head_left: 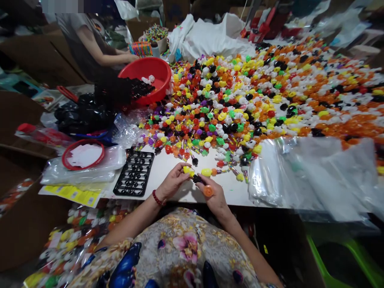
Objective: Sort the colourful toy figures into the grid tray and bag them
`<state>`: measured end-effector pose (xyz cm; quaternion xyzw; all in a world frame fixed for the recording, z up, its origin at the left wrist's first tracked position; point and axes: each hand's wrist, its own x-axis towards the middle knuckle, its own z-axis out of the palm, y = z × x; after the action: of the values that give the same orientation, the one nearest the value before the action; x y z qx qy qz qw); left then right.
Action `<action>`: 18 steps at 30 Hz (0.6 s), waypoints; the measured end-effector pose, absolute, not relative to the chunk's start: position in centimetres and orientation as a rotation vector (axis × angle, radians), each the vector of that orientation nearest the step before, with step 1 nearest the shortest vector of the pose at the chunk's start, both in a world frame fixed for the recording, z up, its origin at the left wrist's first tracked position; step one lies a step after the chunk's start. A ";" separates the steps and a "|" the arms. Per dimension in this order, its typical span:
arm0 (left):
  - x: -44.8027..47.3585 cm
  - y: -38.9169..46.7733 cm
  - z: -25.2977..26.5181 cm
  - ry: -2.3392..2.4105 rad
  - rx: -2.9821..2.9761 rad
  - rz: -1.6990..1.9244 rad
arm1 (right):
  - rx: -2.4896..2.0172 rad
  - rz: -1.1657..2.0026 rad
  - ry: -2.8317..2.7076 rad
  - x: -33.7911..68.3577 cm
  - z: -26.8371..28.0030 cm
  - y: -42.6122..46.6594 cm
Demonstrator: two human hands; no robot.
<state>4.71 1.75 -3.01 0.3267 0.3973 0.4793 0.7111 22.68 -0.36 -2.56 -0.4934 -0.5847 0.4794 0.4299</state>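
My left hand (172,183) is closed, its thumb and fingers pinching a small yellow plastic piece (188,170) above the white table. Close by, my right hand (215,199) grips a small black plastic piece (197,178). The two pieces meet or nearly meet; I cannot tell if they are joined. A round orange piece (208,191) also shows at the fingers of my right hand. Just beyond my hands lies a yellow-topped piece (206,172) with an orange part beside it. Left of my hands rests a black plastic frame (134,173) with small moulded parts.
A large heap of colourful plastic pieces (240,96) covers the table's far side. Clear plastic bags (312,172) lie at right. A red basket (103,154) holds white paper slips (83,155). Behind it stands a red basin (163,80), near a co-worker's arm (111,60).
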 end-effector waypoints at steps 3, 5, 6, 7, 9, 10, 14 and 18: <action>4.7 1.5 -3.1 0.870 0.859 1.051 | -1.223 1.151 -1.548 23.1 -2.3 -0.5; 4.7 1.3 -3.1 0.842 0.933 1.023 | -1.237 1.141 -1.585 23.4 -2.1 -0.6; 4.8 1.2 -3.0 0.835 0.962 1.003 | -1.244 1.147 -1.591 23.6 -2.1 -0.6; 4.9 1.2 -3.0 0.841 0.987 0.985 | -1.246 1.160 -1.590 23.7 -2.0 -0.6; 5.2 1.0 -2.9 0.910 1.020 0.961 | -1.235 1.206 -1.582 23.8 -2.0 -0.6; 5.5 0.9 -2.9 0.966 1.028 0.948 | -1.224 1.234 -1.581 23.9 -2.0 -0.5; 6.5 0.8 -2.8 1.121 0.967 0.879 | -1.271 1.312 -1.564 24.1 -2.0 -0.6; 6.9 0.7 -2.6 1.076 0.873 0.866 | -1.406 1.337 -1.547 24.2 -2.1 -0.8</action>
<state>6.92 0.75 -2.63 0.3896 0.4802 0.3863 0.6844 24.24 -0.79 -2.06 -0.5362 -0.5896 0.5096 0.3241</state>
